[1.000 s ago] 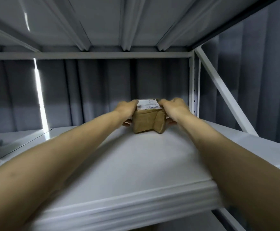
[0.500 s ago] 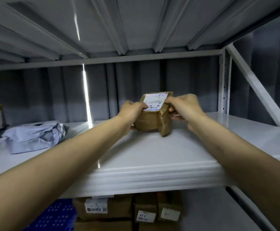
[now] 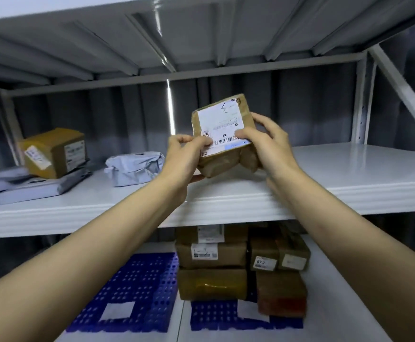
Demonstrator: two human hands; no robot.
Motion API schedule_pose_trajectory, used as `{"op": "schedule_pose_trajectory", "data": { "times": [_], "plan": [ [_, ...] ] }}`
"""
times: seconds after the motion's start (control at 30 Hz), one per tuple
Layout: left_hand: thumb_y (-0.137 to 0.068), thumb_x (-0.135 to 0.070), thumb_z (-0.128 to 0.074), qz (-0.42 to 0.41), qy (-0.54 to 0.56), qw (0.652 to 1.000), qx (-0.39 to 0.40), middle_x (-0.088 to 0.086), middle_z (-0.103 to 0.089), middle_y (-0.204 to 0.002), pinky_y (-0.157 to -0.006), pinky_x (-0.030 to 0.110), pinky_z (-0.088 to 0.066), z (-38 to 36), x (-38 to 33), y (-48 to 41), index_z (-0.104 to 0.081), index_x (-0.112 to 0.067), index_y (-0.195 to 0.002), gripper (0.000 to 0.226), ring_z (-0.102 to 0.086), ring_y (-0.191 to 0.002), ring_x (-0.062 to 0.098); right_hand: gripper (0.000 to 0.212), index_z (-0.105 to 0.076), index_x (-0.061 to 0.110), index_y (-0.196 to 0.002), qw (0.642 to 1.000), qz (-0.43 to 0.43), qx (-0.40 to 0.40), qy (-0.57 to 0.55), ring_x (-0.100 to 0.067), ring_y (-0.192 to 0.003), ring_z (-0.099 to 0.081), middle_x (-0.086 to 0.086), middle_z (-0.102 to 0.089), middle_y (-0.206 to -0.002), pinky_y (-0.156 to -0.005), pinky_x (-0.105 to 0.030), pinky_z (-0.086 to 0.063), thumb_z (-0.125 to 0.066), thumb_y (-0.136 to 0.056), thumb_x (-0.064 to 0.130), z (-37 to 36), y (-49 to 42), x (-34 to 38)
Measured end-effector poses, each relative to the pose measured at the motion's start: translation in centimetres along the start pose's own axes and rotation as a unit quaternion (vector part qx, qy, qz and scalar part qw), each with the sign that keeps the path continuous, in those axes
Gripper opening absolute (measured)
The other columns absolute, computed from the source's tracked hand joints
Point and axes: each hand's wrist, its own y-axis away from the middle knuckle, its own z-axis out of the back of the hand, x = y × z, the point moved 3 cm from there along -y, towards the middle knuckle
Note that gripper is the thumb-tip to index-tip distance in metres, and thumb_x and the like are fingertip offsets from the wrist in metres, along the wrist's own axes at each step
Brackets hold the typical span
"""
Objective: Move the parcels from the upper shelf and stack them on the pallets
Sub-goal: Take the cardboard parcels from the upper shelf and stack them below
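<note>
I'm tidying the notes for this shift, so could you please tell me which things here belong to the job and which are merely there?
Job:
held parcel, in left hand and right hand
box
grey bag
upper shelf
blue pallets
stacked parcels

Merely there:
curtain
brace

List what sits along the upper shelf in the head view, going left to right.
Flat grey mailers → cardboard box resting on them → crumpled grey poly bag → left hand → brown parcel held between both hands → right hand → bare upper shelf.
</note>
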Motion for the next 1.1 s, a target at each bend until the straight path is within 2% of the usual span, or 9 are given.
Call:
{"op": "schedule_pose_trajectory", "data": {
  "times": [0.07,0.2,0.3,0.37,0.53,0.67,0.83,1.0,1.1],
  "plan": [
    [-0.089,-0.028,-0.063,0.005,-0.005,1.0,0.005,-0.002,-0.066,-0.093,-0.065,0.031,-0.059,2.2,0.6,1.6,-0.042,-0.016,-0.122,0.042,-0.064,-0.07,0.009,0.04,-0.065,0.022,-0.119,0.999,0.004,0.017,-0.038,-0.011,-0.093,-0.067,0.003,-0.07,-0.11,-0.056,-0.017,-0.05,-0.067,-0.081,0.009,-1.2,2.5,0.1],
    [-0.087,-0.042,-0.064,0.01,-0.005,1.0,0.004,-0.002,-0.072,-0.098,-0.059,0.03,-0.056,6.3,1.4,3.5,-0.041,-0.014,-0.13,0.056,-0.068,-0.08,0.009,0.041,-0.065,0.017,-0.12,0.996,0.051,0.052,-0.056,-0.014,-0.097,-0.068,-0.005,-0.069,-0.113,-0.062,-0.017,-0.05,-0.066,-0.08,0.01,-3.2,6.8,0.2],
    [-0.086,-0.047,-0.061,-0.005,0.015,1.0,0.017,-0.001,-0.075,-0.1,-0.071,0.03,-0.056,8.3,1.5,4.8,-0.051,-0.014,-0.128,0.055,-0.072,-0.088,0.012,0.047,-0.064,0.014,-0.122,0.991,0.07,0.098,-0.052,-0.007,-0.089,-0.067,-0.002,-0.07,-0.109,-0.059,-0.013,-0.048,-0.063,-0.074,0.015,-4.4,9.8,0.1],
    [-0.09,-0.045,-0.058,-0.014,0.038,0.998,0.047,0.002,-0.074,-0.104,-0.08,0.033,-0.058,9.1,1.7,6.0,-0.06,-0.019,-0.12,0.04,-0.072,-0.093,0.018,0.047,-0.063,0.014,-0.122,0.989,0.064,0.123,-0.053,-0.004,-0.083,-0.067,-0.001,-0.069,-0.105,-0.058,-0.013,-0.047,-0.063,-0.074,0.016,-4.9,11.3,-0.7],
    [-0.088,-0.04,-0.063,0.016,0.055,0.995,0.088,0.005,-0.074,-0.105,-0.087,0.035,-0.055,11.0,4.3,8.4,-0.064,-0.016,-0.117,0.037,-0.071,-0.097,0.022,0.043,-0.064,0.019,-0.118,0.988,0.034,0.138,-0.067,-0.015,-0.095,-0.068,0.002,-0.071,-0.105,-0.07,-0.022,-0.052,-0.062,-0.075,0.015,-4.6,14.2,-3.4],
    [-0.081,-0.034,-0.071,0.025,0.074,0.994,0.08,0.008,-0.074,-0.103,-0.082,0.038,-0.056,11.9,8.1,10.3,-0.066,-0.013,-0.114,0.039,-0.071,-0.095,0.026,0.042,-0.065,0.023,-0.115,0.987,0.001,0.109,-0.114,-0.022,-0.099,-0.067,-0.003,-0.071,-0.107,-0.073,-0.025,-0.054,-0.065,-0.073,0.023,-4.0,17.6,-7.7],
    [-0.067,-0.031,-0.083,0.031,0.095,0.995,0.003,0.007,-0.072,-0.106,-0.072,0.029,-0.056,11.4,15.0,13.6,-0.061,-0.013,-0.119,0.059,-0.071,-0.092,0.02,0.066,-0.053,0.004,-0.128,0.976,-0.105,-0.007,-0.19,-0.031,-0.104,-0.064,-0.017,-0.065,-0.117,-0.077,-0.035,-0.052,-0.062,-0.071,0.035,-3.2,23.5,-15.5],
    [-0.066,-0.033,-0.08,0.093,0.145,0.983,-0.065,0.007,-0.07,-0.11,-0.074,0.034,-0.059,9.9,21.0,15.8,-0.056,-0.016,-0.123,0.064,-0.071,-0.095,0.019,0.075,-0.051,0.012,-0.128,0.958,-0.202,-0.057,-0.196,-0.028,-0.107,-0.065,-0.01,-0.068,-0.118,-0.087,-0.045,-0.053,-0.072,-0.061,0.037,-2.1,26.3,-20.2],
    [-0.076,-0.026,-0.077,0.124,0.183,0.971,-0.091,0.006,-0.07,-0.108,-0.074,0.036,-0.06,9.1,23.8,15.9,-0.056,-0.017,-0.121,0.05,-0.071,-0.095,0.02,0.079,-0.051,0.017,-0.129,0.956,-0.245,-0.042,-0.155,-0.023,-0.103,-0.068,-0.003,-0.07,-0.116,-0.078,-0.038,-0.056,-0.075,-0.058,0.039,-1.5,26.8,-21.8]
  ]
}}
